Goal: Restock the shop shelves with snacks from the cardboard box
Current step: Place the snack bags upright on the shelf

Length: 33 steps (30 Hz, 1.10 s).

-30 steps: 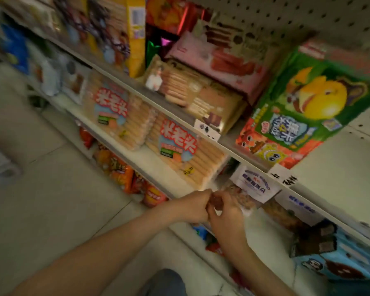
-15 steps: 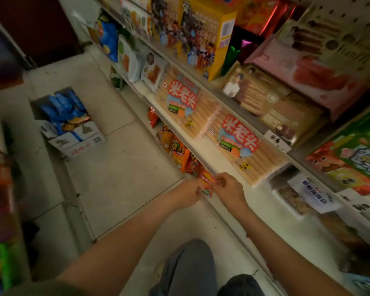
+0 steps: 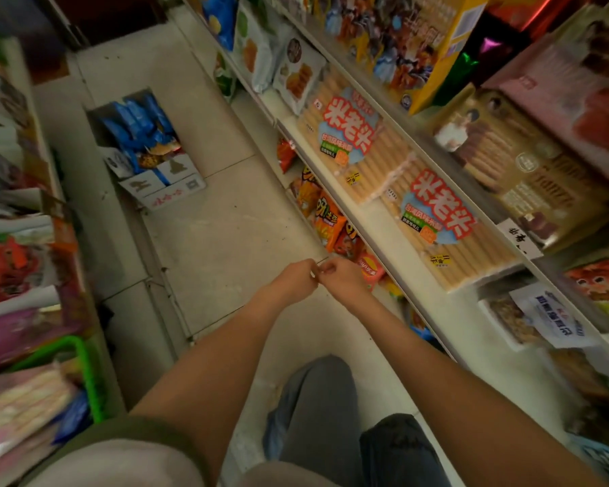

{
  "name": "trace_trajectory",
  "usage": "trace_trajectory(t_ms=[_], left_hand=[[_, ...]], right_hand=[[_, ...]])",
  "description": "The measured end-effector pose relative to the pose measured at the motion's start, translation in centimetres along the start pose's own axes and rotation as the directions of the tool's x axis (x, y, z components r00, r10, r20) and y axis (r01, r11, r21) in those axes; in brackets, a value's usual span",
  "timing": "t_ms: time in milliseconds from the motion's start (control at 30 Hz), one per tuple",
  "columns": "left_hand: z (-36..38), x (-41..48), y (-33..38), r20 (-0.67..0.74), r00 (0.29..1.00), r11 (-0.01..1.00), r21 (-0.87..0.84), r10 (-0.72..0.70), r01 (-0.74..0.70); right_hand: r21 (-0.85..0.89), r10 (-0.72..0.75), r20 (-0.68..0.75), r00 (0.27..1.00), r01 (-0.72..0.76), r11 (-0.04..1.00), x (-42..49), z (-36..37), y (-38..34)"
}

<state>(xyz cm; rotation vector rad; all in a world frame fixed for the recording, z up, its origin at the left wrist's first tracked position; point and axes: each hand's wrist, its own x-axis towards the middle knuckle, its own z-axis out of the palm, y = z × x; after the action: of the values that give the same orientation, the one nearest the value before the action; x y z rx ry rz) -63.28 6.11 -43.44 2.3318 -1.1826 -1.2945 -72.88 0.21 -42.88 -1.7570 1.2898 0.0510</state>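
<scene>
My left hand [image 3: 296,280] and right hand [image 3: 345,278] meet beside the shelf [image 3: 415,293], fingers curled, on something tiny or on nothing, I can't tell — while the cardboard box [image 3: 176,186] sits open on the floor [image 3: 225,223], well apart, snacks [image 3: 138,124] ready for grabbing.

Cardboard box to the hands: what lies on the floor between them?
Head view: only bare tiled floor lies between the cardboard box and the left hand and right hand.
</scene>
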Motion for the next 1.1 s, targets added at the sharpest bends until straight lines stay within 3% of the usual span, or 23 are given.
trace_trajectory(t_ms=[533, 767, 1100], left_hand=[[-9.3, -2.9, -10.3, -0.133, 0.951, 0.941, -0.236, -0.280, 0.244], [-14.0, -4.0, -9.2, -0.107, 0.933, 0.896, -0.336, -0.343, 0.291], [-23.8, -3.7, -4.5, -0.180, 0.869, 0.829, -0.437, -0.462, 0.350]], right_hand=[[-0.047, 0.011, 0.245, 0.970, 0.001, 0.999, 2.0, 6.9, -11.2], [-0.139, 0.024, 0.306, 0.952, 0.019, 0.990, 1.5, 5.6, -17.1], [-0.235, -0.092, 0.470, 0.878, 0.226, 0.945, 5.8, 1.2, -27.8]])
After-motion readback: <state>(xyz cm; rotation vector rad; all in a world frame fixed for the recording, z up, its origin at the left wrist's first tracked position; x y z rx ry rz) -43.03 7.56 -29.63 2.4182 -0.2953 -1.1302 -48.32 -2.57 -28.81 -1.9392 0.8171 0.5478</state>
